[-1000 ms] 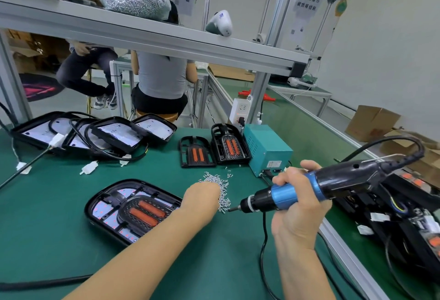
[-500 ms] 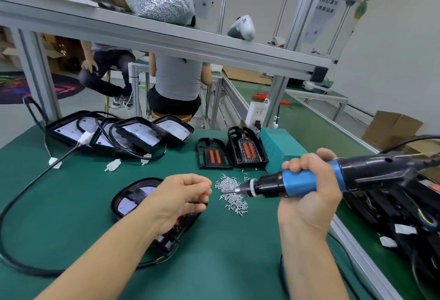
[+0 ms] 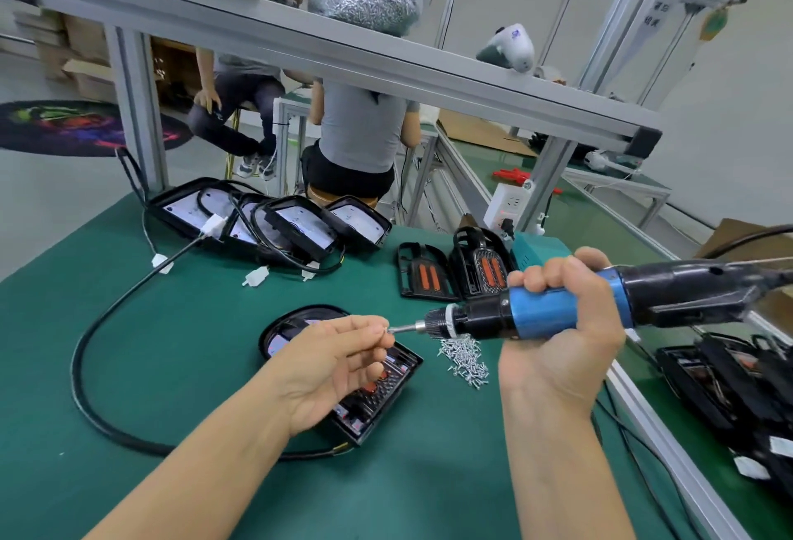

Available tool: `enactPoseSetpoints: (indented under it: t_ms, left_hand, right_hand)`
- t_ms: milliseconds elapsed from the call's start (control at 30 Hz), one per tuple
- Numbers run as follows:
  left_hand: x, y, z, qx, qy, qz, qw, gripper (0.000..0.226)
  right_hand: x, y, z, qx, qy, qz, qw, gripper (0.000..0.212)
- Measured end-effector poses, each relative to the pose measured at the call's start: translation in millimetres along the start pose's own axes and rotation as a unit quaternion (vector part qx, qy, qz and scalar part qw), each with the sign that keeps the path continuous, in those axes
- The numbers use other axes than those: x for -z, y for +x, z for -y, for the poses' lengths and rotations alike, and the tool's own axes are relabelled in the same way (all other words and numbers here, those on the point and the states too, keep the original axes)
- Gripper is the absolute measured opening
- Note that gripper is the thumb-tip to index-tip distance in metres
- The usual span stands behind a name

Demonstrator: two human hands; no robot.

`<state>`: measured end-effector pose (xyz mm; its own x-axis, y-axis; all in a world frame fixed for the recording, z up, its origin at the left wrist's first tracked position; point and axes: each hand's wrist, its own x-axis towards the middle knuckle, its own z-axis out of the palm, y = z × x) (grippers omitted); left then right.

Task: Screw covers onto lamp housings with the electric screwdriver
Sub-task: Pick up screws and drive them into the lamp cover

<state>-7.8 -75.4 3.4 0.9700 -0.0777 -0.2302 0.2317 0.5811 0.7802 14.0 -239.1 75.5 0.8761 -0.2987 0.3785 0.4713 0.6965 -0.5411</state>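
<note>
Head view: lamp housing (image 3: 377, 406) lies on green table (image 3: 171, 346), under left hand (image 3: 334, 363), which pinches a screw at the bit of screwdriver (image 3: 536, 312), gripped by right hand (image 3: 566, 338). Step: loading screw. Next, likely: seat it squarely in a cover hole.

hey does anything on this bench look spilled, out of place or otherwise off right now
Only one thing stands out: loose screws lie scattered straight on the green mat, beside the lamp housing, in no tray. Otherwise the left hand pinches a screw at the electric screwdriver tip, gripped by the right hand.
</note>
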Motion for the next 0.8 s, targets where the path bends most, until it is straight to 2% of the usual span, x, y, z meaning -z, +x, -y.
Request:
enactPoseSetpoints:
  t_ms: [167, 333, 433, 533, 600, 667, 733, 800]
  left_hand:
    - [4.6, -3.5, -1.7, -0.013, 0.004, -0.010, 1.000, 0.008]
    - [7.7, -6.9, -1.9, -0.079, 0.160, -0.053, 0.983, 0.012]
    - [15.8, -5.6, -6.2, -0.139, 0.301, -0.096, 0.939, 0.013]
    - [24.1, -3.6, -9.7, -0.214, 0.437, -0.134, 0.863, 0.015]
    - [23.0, -2.4, -4.6, -0.235, 0.506, -0.137, 0.818, 0.017]
    - [18.4, 1.0, 4.2, -0.230, 0.533, -0.124, 0.804, 0.016]
    - [13.7, 4.4, 11.2, -0.212, 0.524, -0.100, 0.819, 0.016]
    - [12.8, 8.4, 14.0, -0.203, 0.542, -0.097, 0.810, 0.019]
  right_hand:
    - [-6.9, -2.8, -6.2, -0.003, -0.006, 0.005, 1.000, 0.022]
    - [-8.6, -3.4, -11.1, -0.007, -0.016, 0.012, 1.000, 0.022]
    - [-3.2, -3.2, -15.4, -0.014, -0.029, 0.017, 0.999, 0.022]
    - [6.3, -3.1, -19.9, 0.000, -0.085, 0.030, 0.996, 0.023]
    - [12.2, -3.0, -24.0, 0.011, -0.127, 0.048, 0.991, 0.025]
    - [16.7, -2.7, -29.7, 0.010, -0.148, 0.057, 0.987, 0.027]
    - [19.3, -2.1, -35.4, 0.002, -0.154, 0.063, 0.986, 0.027]
    - [20.1, -1.5, -39.5, -0.001, -0.165, 0.072, 0.984, 0.028]
